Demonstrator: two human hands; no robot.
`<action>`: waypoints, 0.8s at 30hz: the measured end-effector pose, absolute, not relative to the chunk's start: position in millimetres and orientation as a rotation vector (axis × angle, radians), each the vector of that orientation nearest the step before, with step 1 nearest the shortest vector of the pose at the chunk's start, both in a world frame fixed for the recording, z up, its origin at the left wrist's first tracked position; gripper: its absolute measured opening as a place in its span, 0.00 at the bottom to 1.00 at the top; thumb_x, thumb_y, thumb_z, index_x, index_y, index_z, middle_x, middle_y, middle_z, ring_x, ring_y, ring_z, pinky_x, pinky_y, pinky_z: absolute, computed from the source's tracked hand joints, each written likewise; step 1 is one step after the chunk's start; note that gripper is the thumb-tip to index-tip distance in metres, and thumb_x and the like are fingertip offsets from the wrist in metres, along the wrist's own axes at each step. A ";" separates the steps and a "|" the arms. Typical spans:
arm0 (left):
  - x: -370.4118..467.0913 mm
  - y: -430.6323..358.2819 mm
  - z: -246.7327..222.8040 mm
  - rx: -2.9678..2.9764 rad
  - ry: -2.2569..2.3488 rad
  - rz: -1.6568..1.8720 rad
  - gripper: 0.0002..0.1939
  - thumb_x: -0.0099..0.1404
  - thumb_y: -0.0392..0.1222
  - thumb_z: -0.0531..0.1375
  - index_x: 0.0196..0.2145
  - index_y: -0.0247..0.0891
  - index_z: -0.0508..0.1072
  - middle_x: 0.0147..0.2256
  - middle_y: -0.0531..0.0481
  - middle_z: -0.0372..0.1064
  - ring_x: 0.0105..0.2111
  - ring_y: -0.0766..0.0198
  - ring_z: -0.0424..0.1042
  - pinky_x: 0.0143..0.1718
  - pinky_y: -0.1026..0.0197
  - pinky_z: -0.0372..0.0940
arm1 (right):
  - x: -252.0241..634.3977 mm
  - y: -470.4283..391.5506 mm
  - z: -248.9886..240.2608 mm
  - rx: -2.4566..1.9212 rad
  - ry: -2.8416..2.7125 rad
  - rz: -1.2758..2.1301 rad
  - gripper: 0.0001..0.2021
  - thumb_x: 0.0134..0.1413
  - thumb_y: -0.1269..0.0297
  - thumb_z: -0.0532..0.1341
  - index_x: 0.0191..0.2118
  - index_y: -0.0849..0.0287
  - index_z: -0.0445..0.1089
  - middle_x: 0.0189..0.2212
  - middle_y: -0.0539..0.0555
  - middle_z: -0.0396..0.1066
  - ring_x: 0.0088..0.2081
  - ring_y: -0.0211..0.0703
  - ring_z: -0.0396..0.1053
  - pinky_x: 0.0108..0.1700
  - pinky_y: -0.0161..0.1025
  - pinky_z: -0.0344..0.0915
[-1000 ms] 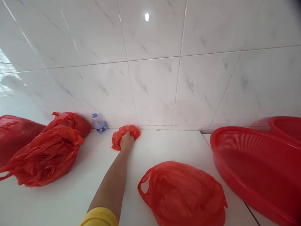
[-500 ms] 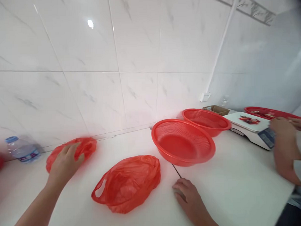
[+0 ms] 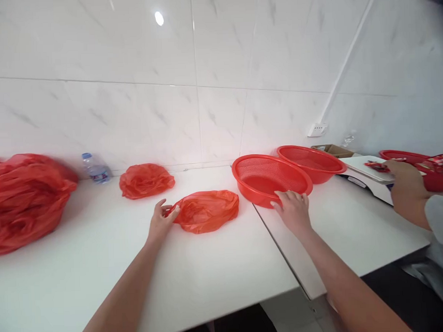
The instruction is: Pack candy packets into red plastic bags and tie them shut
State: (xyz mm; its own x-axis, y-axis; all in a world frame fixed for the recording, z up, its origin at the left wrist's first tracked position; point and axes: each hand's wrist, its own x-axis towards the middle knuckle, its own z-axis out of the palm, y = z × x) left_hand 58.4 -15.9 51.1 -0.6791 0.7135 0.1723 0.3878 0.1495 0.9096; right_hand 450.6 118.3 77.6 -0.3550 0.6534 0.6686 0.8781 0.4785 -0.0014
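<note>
An opened-out red plastic bag [image 3: 208, 212] lies on the white table in front of me. At its left end my left hand [image 3: 161, 221] has the bag's edge between its thumb and curled fingers. My right hand [image 3: 294, 212] is at the near rim of a red plastic basket [image 3: 253, 184], its fingers hooked over the edge and the thumb outside. No contents show in the basket.
Another red bag [image 3: 146, 180] lies by the wall, near a water bottle [image 3: 96, 169]. A large heap of red bags [image 3: 26, 204] fills the far left. A second basket [image 3: 316, 175], a scale [image 3: 374, 182] and a co-worker's arm [image 3: 409, 191] are at the right.
My left hand has left the rear red bag and come right to the nearer one. My right hand has moved from the tabletop up to the basket rim. The view has shifted left.
</note>
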 end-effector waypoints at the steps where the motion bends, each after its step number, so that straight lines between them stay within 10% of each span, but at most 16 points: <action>1: 60.4 -17.5 49.3 1.063 2.159 1.536 0.36 0.53 0.58 0.61 0.55 0.43 0.58 0.46 0.45 0.69 0.45 0.57 0.70 0.46 0.55 0.65 | 457.5 116.3 78.3 -1.276 -2.146 -0.522 0.17 0.62 0.57 0.50 0.49 0.61 0.68 0.39 0.61 0.70 0.45 0.55 0.63 0.53 0.58 0.48; 15: 66.0 -30.9 32.4 1.167 2.102 1.597 0.30 0.57 0.37 0.57 0.57 0.47 0.56 0.48 0.47 0.65 0.39 0.65 0.70 0.39 0.62 0.67 | 601.6 40.2 67.6 -1.302 -2.151 -0.905 0.27 0.59 0.45 0.48 0.47 0.62 0.69 0.37 0.62 0.71 0.41 0.54 0.65 0.49 0.51 0.53; 24: 82.3 -32.2 27.3 1.066 2.149 1.706 0.37 0.57 0.54 0.59 0.61 0.46 0.50 0.60 0.41 0.48 0.51 0.56 0.64 0.45 0.57 0.66 | 446.6 8.8 106.4 -1.048 -2.194 0.182 0.18 0.59 0.51 0.52 0.49 0.54 0.65 0.50 0.58 0.65 0.50 0.49 0.64 0.51 0.45 0.61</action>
